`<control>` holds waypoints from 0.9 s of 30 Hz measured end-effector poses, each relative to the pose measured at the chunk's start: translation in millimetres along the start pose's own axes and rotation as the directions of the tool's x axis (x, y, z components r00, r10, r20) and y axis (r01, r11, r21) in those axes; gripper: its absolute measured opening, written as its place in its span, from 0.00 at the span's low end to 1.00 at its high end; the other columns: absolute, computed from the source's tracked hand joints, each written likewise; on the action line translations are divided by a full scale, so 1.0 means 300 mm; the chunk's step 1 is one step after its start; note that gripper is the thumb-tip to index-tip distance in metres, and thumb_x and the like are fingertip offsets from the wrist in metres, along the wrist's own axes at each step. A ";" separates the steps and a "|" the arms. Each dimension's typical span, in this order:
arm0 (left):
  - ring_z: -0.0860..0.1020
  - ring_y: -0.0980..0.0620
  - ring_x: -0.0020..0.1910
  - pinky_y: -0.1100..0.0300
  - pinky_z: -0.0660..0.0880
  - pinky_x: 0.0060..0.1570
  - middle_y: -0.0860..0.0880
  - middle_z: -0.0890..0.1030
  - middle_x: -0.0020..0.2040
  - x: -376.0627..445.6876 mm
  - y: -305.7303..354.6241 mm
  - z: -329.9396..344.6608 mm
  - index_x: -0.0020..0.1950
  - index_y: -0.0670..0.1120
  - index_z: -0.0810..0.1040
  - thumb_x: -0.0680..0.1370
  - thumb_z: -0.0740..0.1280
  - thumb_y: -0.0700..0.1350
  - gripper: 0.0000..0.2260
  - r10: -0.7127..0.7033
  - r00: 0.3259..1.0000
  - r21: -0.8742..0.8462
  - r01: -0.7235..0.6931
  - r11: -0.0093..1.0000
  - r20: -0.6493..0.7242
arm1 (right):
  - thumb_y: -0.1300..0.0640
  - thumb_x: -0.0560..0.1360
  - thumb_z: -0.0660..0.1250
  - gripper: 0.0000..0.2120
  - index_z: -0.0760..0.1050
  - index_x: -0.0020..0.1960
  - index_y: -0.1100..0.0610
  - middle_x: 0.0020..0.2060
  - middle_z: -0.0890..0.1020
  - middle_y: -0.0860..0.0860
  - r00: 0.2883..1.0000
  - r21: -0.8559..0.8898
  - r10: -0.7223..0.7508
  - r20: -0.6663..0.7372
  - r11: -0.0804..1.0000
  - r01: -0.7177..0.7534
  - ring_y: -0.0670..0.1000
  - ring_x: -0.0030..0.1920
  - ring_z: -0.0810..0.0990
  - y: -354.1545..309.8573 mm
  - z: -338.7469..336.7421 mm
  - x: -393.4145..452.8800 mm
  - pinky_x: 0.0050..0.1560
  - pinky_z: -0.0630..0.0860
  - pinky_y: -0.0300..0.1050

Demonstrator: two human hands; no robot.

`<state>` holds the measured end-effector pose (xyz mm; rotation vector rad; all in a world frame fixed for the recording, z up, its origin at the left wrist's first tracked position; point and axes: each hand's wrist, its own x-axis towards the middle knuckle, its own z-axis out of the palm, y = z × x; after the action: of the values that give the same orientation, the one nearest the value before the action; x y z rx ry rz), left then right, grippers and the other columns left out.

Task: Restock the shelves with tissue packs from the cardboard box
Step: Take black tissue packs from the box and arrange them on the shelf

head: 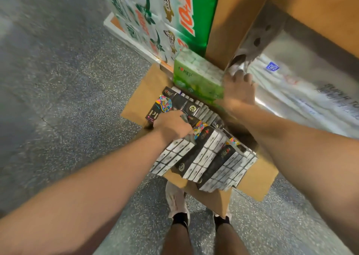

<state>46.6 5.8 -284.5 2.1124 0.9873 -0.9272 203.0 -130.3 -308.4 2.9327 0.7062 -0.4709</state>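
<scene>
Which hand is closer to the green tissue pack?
Right. The right hand is against the right side of the green pack. The left hand is lower, on the black packs in the box.

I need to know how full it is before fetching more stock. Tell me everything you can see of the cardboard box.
The cardboard box is plain brown, open-topped, flaps splayed outward, on the speckled floor before the person's feet. It is packed with black-and-white tissue packs, with a green pack at its far end. The left hand reaches onto the packs; the right hand is beside the green pack.
</scene>
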 end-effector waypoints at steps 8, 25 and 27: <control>0.78 0.42 0.54 0.51 0.74 0.53 0.45 0.81 0.50 -0.002 0.006 0.014 0.58 0.51 0.66 0.68 0.75 0.52 0.25 0.001 0.995 0.064 0.005 0.998 -0.097 | 0.57 0.71 0.72 0.29 0.61 0.66 0.51 0.60 0.75 0.58 0.994 0.095 -0.107 -0.003 0.990 0.107 0.63 0.58 0.73 0.009 0.020 -0.021 0.56 0.70 0.59; 0.80 0.44 0.49 0.54 0.76 0.47 0.51 0.82 0.50 -1.044 -0.304 -0.589 0.68 0.64 0.65 0.63 0.74 0.53 0.35 -0.199 0.673 -0.377 -0.128 0.917 -0.713 | 0.45 0.71 0.72 0.29 0.68 0.69 0.50 0.57 0.80 0.54 0.786 0.141 -0.542 -0.298 0.789 0.598 0.60 0.56 0.78 -0.464 -0.884 -0.533 0.51 0.77 0.55; 0.80 0.43 0.52 0.54 0.75 0.49 0.50 0.83 0.54 -1.279 -0.426 -0.640 0.69 0.62 0.66 0.64 0.75 0.52 0.35 -0.297 0.565 -0.416 -0.093 0.904 -0.770 | 0.45 0.73 0.70 0.28 0.68 0.70 0.50 0.58 0.80 0.54 0.703 0.119 -0.629 -0.332 0.711 0.693 0.61 0.57 0.77 -0.620 -1.032 -0.674 0.51 0.75 0.55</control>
<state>-176.3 73.3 97.9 2.0846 1.6038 0.3516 32.3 -3.4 46.8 2.8783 1.9146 -0.1935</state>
